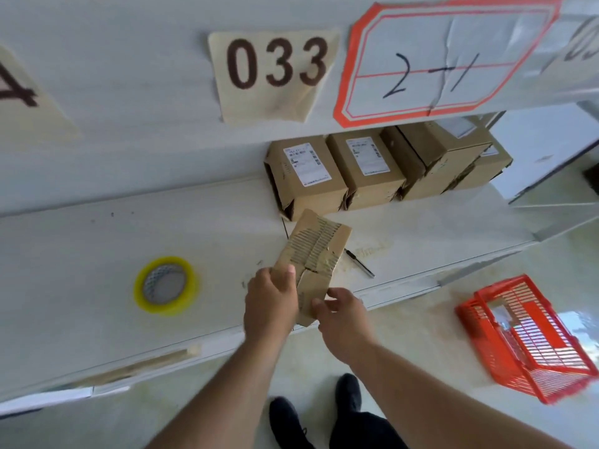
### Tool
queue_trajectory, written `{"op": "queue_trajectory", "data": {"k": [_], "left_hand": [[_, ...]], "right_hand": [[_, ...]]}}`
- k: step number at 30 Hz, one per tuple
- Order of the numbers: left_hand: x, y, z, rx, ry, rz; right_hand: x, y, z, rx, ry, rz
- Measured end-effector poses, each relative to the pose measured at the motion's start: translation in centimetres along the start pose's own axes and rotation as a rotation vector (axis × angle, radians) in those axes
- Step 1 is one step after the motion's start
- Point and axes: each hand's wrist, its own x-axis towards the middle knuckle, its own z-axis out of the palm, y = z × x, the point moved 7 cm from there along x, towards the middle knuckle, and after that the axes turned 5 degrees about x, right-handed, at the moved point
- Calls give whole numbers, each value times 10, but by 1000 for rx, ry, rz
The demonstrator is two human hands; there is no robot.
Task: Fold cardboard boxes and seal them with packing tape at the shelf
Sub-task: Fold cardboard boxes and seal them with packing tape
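- Fingers of the left hand [270, 306] are curled round the near left edge of a flattened cardboard box [316, 254], thumb laid on its upper face; fingers of the right hand [340, 314] are bent and pinch the box's near right corner.
- At the far left, a cream label with a partly cut-off dark digit [19, 92] is seen on the upper shelf face.
- A roll of packing tape [166, 285], yellowish with a grey core, is laid flat on the white shelf [81, 254], left of the hands and well apart from them.
- A thin wooden strip [152, 361] is seen along the shelf's near edge, left of the forearms.
- Above, a cream label reading 033 [275, 64] is stuck to the upper shelf face.
- The flattened box is held tilted over the shelf's near edge, its torn, ribbed face up and its far end pointing toward the stacked boxes.
- Behind it, a row of labelled brown boxes [366, 170] is stood at the far side of the shelf.
- A dark pen-like tool [359, 262] is laid on the shelf just right of the held box.
- A red-bordered label marked 2-1 [431, 69] is fixed at upper right.
- Black shoes [348, 392] are visible on the floor below.
- A red plastic basket [528, 338] is set on the floor at the right.
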Motion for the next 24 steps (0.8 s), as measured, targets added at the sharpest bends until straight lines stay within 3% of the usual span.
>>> {"op": "queue_trajectory", "data": {"k": [3, 5, 7, 9, 10, 12, 24], "left_hand": [[-5, 3, -3, 120, 77, 49], [-6, 5, -4, 137, 84, 90], [-5, 5, -2, 121, 66, 98], [-1, 2, 0, 84, 64, 68], [0, 0, 0, 69, 78, 56], [1, -1, -1, 71, 91, 48], [4, -2, 1, 144, 63, 49]], "right_hand": [[-8, 5, 3, -21, 11, -17], [-13, 0, -4, -162, 91, -143], [-23, -29, -8, -417, 254, -548], [-24, -41, 15, -678, 151, -925], [-19, -38, 24, -762, 57, -993], [-2, -29, 28, -847, -40, -976], [87, -79, -4, -1012, 1, -575]]}}
